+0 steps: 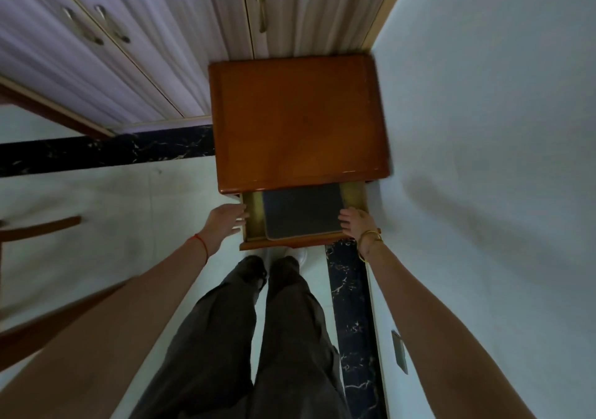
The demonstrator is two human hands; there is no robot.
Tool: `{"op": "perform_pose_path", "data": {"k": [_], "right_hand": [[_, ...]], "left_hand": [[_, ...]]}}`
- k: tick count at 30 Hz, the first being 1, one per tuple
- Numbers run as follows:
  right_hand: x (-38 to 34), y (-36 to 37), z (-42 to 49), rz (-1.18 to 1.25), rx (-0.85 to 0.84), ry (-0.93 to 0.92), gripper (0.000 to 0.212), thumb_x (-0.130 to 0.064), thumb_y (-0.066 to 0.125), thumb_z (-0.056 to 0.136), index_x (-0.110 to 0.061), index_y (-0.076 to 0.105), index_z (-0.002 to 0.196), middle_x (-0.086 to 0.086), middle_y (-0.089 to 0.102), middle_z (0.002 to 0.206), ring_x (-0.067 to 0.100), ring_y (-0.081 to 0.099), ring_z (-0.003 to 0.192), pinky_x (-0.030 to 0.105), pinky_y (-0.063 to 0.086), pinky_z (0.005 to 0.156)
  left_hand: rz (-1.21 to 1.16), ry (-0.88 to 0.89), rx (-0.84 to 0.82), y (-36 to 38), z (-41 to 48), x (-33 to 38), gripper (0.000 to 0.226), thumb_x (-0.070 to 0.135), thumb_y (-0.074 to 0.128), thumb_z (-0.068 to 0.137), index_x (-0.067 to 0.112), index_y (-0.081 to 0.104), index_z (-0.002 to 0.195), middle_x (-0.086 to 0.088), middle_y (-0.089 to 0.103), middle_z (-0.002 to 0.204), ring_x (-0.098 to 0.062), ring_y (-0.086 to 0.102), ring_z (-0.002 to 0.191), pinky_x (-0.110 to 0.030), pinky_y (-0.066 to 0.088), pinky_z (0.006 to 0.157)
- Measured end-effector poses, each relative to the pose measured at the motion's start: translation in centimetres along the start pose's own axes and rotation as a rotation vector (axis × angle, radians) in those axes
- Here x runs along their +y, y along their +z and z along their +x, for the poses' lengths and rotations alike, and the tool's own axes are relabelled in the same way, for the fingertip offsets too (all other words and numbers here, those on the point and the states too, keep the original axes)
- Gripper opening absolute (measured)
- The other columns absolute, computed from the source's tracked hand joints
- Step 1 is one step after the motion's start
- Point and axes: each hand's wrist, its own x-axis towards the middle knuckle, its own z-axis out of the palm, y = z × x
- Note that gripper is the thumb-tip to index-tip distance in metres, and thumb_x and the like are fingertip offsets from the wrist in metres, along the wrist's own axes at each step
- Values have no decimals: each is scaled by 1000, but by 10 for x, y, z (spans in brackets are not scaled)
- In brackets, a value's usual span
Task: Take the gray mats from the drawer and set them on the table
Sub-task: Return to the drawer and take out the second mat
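The gray mat (301, 212) lies flat in the open drawer (250, 215) of the wooden table (300, 121). The right hand (356, 223) touches its edge — fingers loose. The left hand (224, 221) is open — holding nothing.

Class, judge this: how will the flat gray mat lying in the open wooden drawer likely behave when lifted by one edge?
The flat gray mat looks thin, so it probably droops and weighs little. Its dull surface suggests decent grip. The right hand touches its edge.
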Motion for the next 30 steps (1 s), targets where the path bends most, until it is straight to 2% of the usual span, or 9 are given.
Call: {"op": "perform_pose_path", "data": {"k": [4,8,13,20,22,25,26,28,30], "right_hand": [[2,1,55,-125,64,-37,36,-18,49,96,0,57,126,23,57,131,38,54,122,47,44,105],[20,3,119,-306,112,-50,38,-29,51,95,-5,60,124,18,60,130,34,55,121,43,43,106],[35,-1,168,-505,167,-26,43,-29,40,100,-1,53,131,20,55,134,34,49,126,37,36,105],[46,-2,224,-661,145,-5,43,-23,44,99,-1,47,136,20,49,139,34,45,129,36,35,105],[45,1,234,-691,150,-4,43,-25,47,97,-4,48,135,18,54,131,33,51,121,36,37,101],[51,6,246,-746,161,-13,30,-29,48,96,-8,56,116,11,56,96,23,55,80,38,44,89],[53,7,252,-771,178,-14,31,-31,49,95,-6,56,111,11,56,90,23,56,78,40,46,91],[57,8,259,-770,194,-6,35,-33,53,92,-4,55,112,14,59,93,30,60,90,46,47,95],[57,10,258,-706,195,16,35,-31,56,92,-3,55,114,16,59,96,31,60,94,43,49,89]], "left_hand": [[131,-13,-11,16,51,-11,29,21,55,98,9,56,124,-10,60,120,-31,57,122,-46,45,108],[298,3,14,35,107,-33,12,24,46,101,21,58,96,-12,61,116,-29,59,110,-46,48,102],[458,-5,-29,54,167,-54,26,29,45,101,15,54,121,-11,59,123,-32,57,116,-48,45,104],[422,-47,-35,76,213,-65,46,34,52,99,15,41,139,-11,51,131,-31,50,124,-48,38,108],[377,-88,-26,78,225,-69,50,33,56,97,16,39,141,-10,51,132,-30,50,122,-49,38,108],[253,-174,-18,80,238,-73,43,23,57,97,14,41,136,-12,53,131,-28,52,113,-48,40,108],[221,-209,-13,80,240,-73,45,22,58,96,15,40,137,-14,53,134,-31,52,117,-50,41,108],[200,-245,-10,79,244,-77,54,21,60,95,14,35,142,-15,49,138,-35,50,126,-50,42,108],[161,-267,-22,77,246,-79,61,19,61,94,16,30,147,-15,46,142,-36,48,130,-49,43,107]]}}
